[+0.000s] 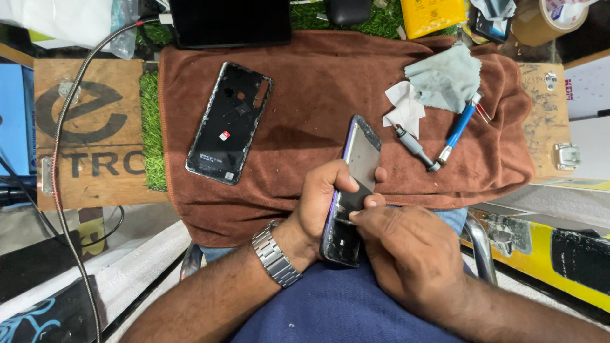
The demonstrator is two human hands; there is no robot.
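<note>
Two hands on it: left hand [324, 200] wraps the phone body [351, 190] from its left edge, thumb over the front; right hand [406, 251] has its fingertips pinched at a dark strip near the phone's lower half. Looks like peeling or prying something, but I can't tell exactly what's between the fingers.

Where the phone is: held tilted just above the lap, at about 6 o'clock of the cloth, top end pointing toward 12.

Done so far, I'd say: back cover [229, 122] is already off, lying inner side up on the cloth at about 10 o'clock from the hands, well apart from them. The opened phone shows a pale plate up top and a darker section below.

Left to do, my guess: plenty. The insides look mostly in place, and nothing else pulled out is visible on the cloth.

Tools: grey screwdriver [413, 147] and blue-handled tool [459, 129] lie touching at their tips, at about 2 o'clock from the hands. Neither is in use right now.

Wipes: grey-green cloth [445, 77] and crumpled white tissue [405, 105] just beside the tools, toward 1 o'clock.

Surface: brown towel [305, 82] spread over a wooden board [86, 130] with a strip of green turf [149, 127] showing at the left edge. Crumbs and specks are scattered all over the towel.

Room: cluttered bench, braided cable [63, 136] running down the left, tape roll [546, 19] and yellow box [432, 14] at 12 to 1 o'clock.
</note>
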